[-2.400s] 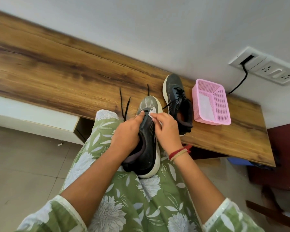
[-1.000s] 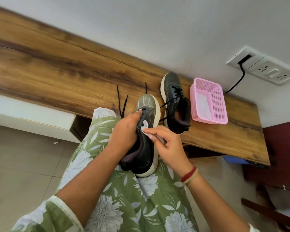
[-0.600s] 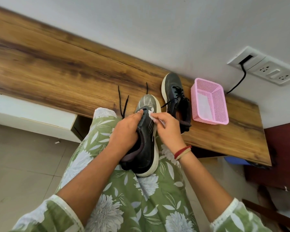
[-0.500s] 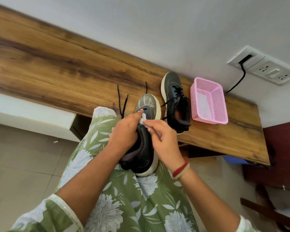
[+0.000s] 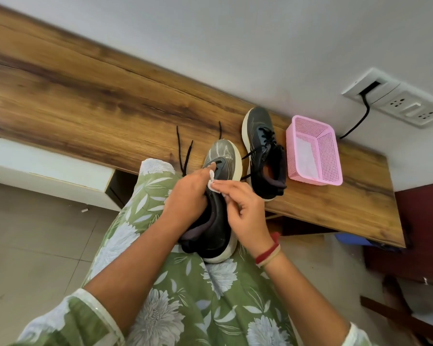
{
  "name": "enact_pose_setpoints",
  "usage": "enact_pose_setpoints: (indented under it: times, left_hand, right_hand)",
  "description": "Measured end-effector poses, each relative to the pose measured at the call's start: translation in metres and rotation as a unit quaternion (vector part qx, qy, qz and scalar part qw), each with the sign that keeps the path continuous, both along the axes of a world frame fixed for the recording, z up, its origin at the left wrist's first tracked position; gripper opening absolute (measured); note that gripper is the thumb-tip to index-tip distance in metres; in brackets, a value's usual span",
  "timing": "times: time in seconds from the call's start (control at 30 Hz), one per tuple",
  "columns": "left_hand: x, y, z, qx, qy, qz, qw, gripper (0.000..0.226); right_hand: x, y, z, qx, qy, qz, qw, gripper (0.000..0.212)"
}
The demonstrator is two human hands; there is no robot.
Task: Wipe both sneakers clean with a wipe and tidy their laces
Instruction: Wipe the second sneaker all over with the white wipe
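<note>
Fingers (image 5: pixel 205 173) of left hand (image 5: pixel 185 198): wrapped round tongue side of dark mesh sneaker (image 5: pixel 223 158), resting on green floral lap (image 5: pixel 185 295), grey toe over front edge of wood-grain desk (image 5: pixel 85 96). Loose black laces (image 5: pixel 183 151): trailing onto desk. Right hand (image 5: pixel 245 213): pinching crumpled white wipe (image 5: pixel 211 181) against upper. Second sneaker (image 5: pixel 263 151): laced, cream-soled, heel near front edge. Pink perforated basket (image 5: pixel 313 156): rectangular, just beside it, toward right end.

Bright, even daylight; soft shadows, wide-angle bending at edges, slight blur throughout.
</note>
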State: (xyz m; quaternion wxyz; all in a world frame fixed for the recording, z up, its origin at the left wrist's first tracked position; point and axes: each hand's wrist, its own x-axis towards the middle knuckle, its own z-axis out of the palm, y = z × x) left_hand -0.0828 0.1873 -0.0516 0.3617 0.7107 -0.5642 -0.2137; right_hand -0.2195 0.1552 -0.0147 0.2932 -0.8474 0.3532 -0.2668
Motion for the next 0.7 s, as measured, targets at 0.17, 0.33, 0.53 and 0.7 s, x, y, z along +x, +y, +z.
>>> enact_pose_setpoints:
  times: [0.17,0.33,0.53,0.7]
  left_hand:
    - [0.000,-0.002,0.001,0.003,-0.020,-0.009,1.000,0.051]
    - [0.001,-0.001,0.000,0.000,-0.012,-0.009,1.000,0.056]
    - [0.000,0.000,0.001,-0.014,-0.021,-0.030,0.999,0.049]
    - [0.001,-0.001,0.003,0.033,-0.017,-0.001,0.999,0.054]
  right_hand:
    - [0.006,-0.046,-0.014,-0.020,0.085,-0.051,0.995,0.042]
    - [0.008,-0.009,0.001,0.007,0.054,-0.073,0.996,0.036]
    - [0.002,-0.008,0.007,-0.048,0.090,-0.013,0.995,0.041]
    - [0.015,-0.043,-0.004,-0.035,0.129,-0.057,0.989,0.034]
